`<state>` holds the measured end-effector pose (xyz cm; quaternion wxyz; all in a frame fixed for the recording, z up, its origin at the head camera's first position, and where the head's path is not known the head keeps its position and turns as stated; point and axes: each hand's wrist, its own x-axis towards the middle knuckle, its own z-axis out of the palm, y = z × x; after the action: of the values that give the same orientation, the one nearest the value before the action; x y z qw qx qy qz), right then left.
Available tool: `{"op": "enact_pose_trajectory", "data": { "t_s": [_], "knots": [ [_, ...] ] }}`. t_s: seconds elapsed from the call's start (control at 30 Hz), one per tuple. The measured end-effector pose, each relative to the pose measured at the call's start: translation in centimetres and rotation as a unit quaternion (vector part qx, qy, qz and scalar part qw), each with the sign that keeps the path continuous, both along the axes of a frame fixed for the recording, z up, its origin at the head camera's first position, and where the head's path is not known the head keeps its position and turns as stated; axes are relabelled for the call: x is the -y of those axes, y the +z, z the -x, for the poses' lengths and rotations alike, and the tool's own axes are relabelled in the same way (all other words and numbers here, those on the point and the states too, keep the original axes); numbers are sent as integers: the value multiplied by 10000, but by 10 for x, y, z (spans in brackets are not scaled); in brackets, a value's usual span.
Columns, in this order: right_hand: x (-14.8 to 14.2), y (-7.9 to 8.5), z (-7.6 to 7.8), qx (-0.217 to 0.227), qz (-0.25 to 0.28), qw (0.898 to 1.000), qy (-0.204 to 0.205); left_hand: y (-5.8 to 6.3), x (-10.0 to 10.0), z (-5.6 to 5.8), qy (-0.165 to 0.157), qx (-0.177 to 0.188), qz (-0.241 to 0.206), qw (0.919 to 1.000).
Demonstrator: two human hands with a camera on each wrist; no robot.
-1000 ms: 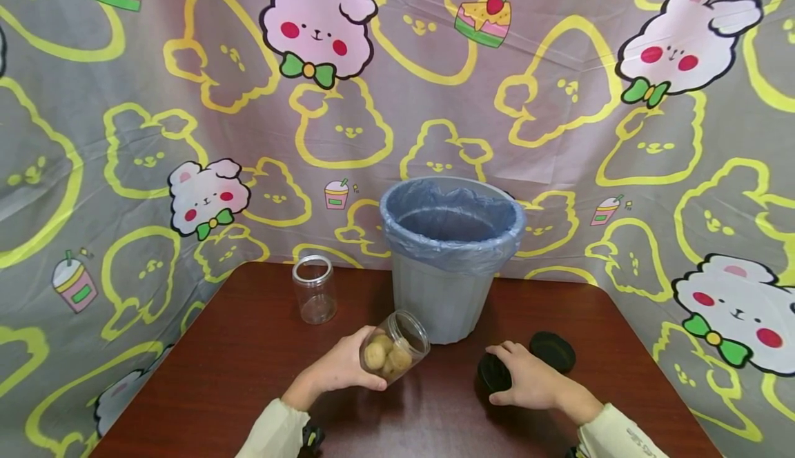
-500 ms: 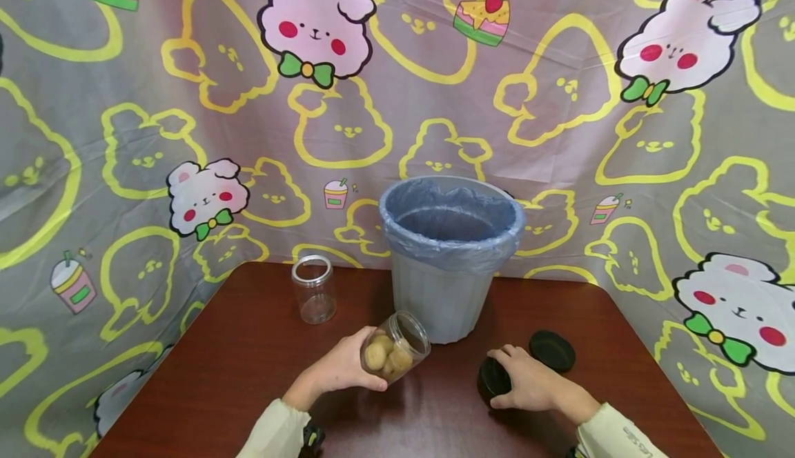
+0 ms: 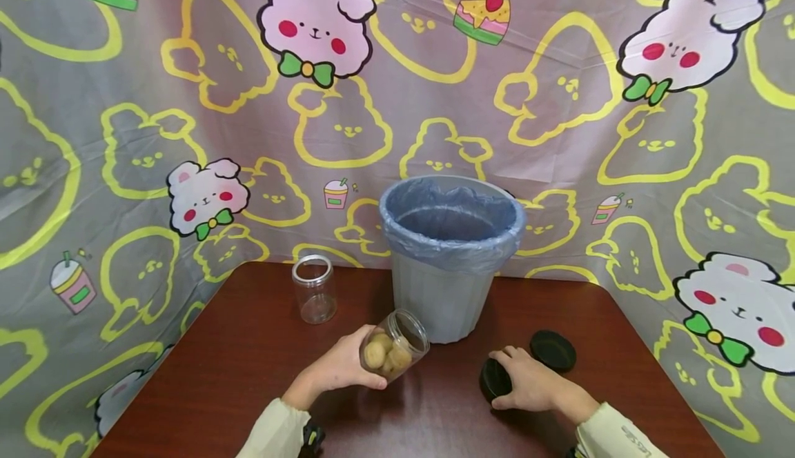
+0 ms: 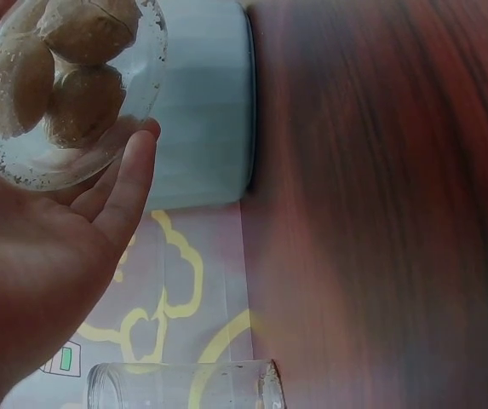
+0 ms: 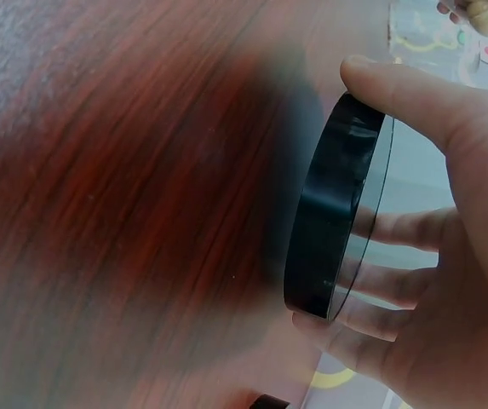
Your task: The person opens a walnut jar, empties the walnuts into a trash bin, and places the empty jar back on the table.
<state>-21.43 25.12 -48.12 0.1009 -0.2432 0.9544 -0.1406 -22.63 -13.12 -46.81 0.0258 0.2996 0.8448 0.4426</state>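
My left hand (image 3: 344,365) grips a clear plastic jar (image 3: 419,346) round its side. The jar tilts, its open mouth facing right and upward, and several walnuts (image 3: 386,353) lie in its lower part. From the left wrist view, the walnuts (image 4: 86,102) show through the jar's bottom. To the right, my right hand (image 3: 531,381) holds a black round lid (image 3: 495,379) by its rim. The thumb is at one edge of the lid (image 5: 329,204) and the fingers are at the opposite edge. It is tipped up over the table.
A grey bin (image 3: 437,306) with a blue liner bag stands at the back middle. Left of it is a second clear jar (image 3: 315,301), upright and without a lid. Another black lid (image 3: 553,351) lies on the brown table (image 3: 236,354) beside my right hand. A patterned cloth (image 3: 435,85) hangs behind.
Little differs. My right hand has shifted very slightly with the lid. The left hand holds the tilted jar almost unmoved, and the walnuts are still inside.
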Motion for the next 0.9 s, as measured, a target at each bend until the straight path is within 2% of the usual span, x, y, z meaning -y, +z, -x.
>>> {"op": "enact_pose_trajectory", "data": {
  "t_s": [0.43,0.9],
  "knots": [
    [1,-8,0,-48,-85,9999,129,-2,0,0,-4,86,51,10000],
    [4,-9,-3,-228,-175,9994,179,-2,1,0,17,49,11,10000]
  ]
}}
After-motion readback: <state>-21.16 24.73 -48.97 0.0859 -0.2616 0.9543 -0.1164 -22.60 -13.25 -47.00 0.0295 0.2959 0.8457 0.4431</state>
